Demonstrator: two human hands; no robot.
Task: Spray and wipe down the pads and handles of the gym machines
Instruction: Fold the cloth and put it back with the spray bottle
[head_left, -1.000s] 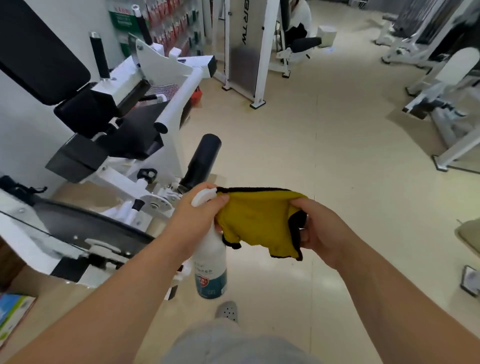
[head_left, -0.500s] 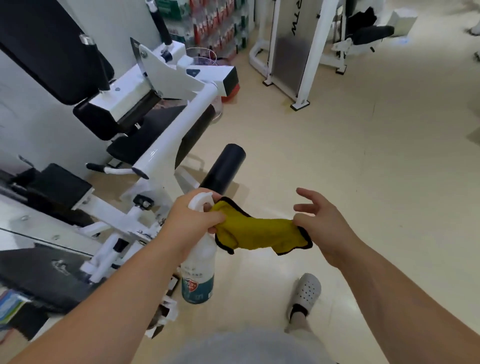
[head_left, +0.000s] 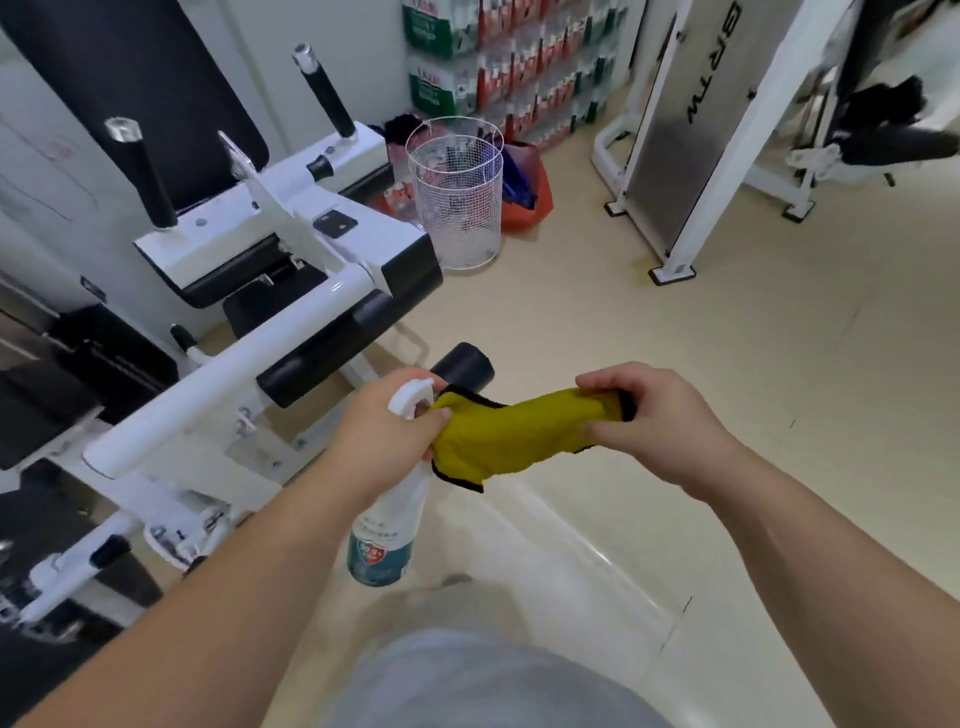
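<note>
My left hand (head_left: 387, 434) holds a white spray bottle (head_left: 387, 525) by its neck, and its fingers also pinch one end of a yellow cloth (head_left: 511, 434) with a black edge. My right hand (head_left: 652, 421) grips the cloth's other end, so the cloth stretches between both hands. Just behind the hands is the black roller pad (head_left: 462, 364) of a white gym machine (head_left: 249, 358) on the left. That machine has a black back pad (head_left: 130, 78), a black arm pad (head_left: 343, 338) and two upright black handles (head_left: 148, 182) (head_left: 324, 93).
A white wire basket (head_left: 457, 192) stands on the beige floor behind the machine, with an orange bag (head_left: 530, 197) beside it and stacked bottle crates (head_left: 498, 57) at the wall. Another white machine frame (head_left: 680, 130) stands at the right rear. Open floor lies to the right.
My right hand, which had let go of the cloth half a second ago, has closed on its right end again. My view has moved closer to the machine on the left.
</note>
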